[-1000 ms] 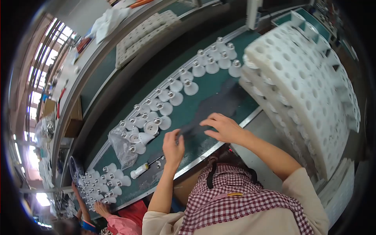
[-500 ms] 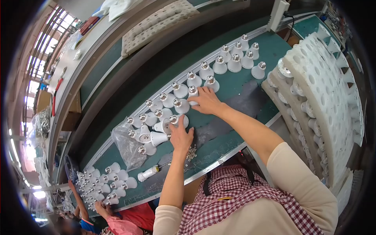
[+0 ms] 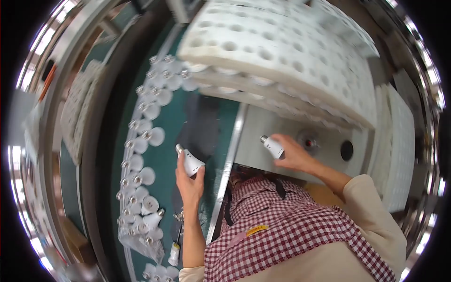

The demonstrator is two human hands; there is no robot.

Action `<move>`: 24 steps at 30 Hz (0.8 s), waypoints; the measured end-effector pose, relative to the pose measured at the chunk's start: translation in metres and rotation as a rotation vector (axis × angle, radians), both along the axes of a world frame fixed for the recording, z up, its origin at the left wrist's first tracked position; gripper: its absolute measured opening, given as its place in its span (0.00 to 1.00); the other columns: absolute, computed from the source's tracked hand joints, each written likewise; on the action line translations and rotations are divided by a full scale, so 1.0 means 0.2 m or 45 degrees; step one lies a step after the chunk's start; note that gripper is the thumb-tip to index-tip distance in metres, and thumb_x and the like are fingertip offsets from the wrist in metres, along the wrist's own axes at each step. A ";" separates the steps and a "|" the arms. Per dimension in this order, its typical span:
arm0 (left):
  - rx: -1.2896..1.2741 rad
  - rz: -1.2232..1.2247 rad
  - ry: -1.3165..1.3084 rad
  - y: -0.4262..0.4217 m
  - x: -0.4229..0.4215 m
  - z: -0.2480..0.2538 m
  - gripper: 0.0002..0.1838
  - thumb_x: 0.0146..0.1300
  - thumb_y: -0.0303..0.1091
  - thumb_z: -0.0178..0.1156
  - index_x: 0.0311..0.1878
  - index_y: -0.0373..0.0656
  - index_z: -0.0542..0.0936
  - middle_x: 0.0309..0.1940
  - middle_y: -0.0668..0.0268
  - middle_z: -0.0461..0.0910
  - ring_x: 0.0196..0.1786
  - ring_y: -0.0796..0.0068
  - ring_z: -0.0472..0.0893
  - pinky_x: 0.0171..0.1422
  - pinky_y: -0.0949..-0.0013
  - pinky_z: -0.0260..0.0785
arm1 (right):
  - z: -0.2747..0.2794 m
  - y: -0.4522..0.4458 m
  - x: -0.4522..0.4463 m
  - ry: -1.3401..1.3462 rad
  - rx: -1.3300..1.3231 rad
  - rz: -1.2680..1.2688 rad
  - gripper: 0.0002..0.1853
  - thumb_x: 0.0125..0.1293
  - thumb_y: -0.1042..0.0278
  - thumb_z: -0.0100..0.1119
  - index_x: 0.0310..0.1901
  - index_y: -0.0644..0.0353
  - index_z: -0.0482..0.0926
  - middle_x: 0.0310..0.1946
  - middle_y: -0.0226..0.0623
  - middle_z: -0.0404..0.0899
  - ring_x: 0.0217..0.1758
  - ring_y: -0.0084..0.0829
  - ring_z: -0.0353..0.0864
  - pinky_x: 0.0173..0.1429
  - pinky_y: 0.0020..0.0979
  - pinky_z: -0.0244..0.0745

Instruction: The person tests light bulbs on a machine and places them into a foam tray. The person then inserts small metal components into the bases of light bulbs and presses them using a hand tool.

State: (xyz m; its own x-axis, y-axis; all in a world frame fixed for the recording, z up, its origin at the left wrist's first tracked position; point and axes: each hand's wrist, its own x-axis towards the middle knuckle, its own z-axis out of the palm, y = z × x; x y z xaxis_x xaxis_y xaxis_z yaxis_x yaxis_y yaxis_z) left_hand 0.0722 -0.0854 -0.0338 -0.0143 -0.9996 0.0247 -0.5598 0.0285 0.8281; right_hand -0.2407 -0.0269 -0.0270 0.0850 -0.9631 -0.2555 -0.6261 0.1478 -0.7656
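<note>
My left hand (image 3: 190,185) is closed around a white light bulb (image 3: 192,164) with a silver screw cap, held tilted above the green bench (image 3: 221,124). A second light bulb (image 3: 272,146) is gripped by my right hand (image 3: 295,153), over a pale work surface (image 3: 253,122) to the right of the bench. Its screw cap points up and left. Along the bench's far side stand rows of similar light bulbs (image 3: 136,162), most with their caps up. Some bulbs lie tipped near a clear plastic bag (image 3: 145,246).
Stacked white foam trays (image 3: 282,51) with round holes rise beyond my right hand. A round fixture with a red centre (image 3: 308,142) and a dark hole (image 3: 346,150) lie beside that hand. A white-handled screwdriver (image 3: 174,254) rests on the bench near small metal parts (image 3: 179,216).
My view has swung right. Both hands have left the rows of bulbs, each with a light bulb lifted in it. My right hand has moved over the pale surface.
</note>
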 end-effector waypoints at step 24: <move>0.404 -0.629 -0.024 0.02 -0.76 0.00 0.29 0.48 0.31 0.66 0.56 0.36 0.71 0.48 0.52 0.75 0.48 0.68 0.77 0.45 0.69 0.74 | -0.29 0.29 -0.58 0.804 0.140 -0.205 0.35 0.44 0.65 0.69 0.58 0.59 0.68 0.51 0.56 0.68 0.50 0.52 0.73 0.54 0.43 0.71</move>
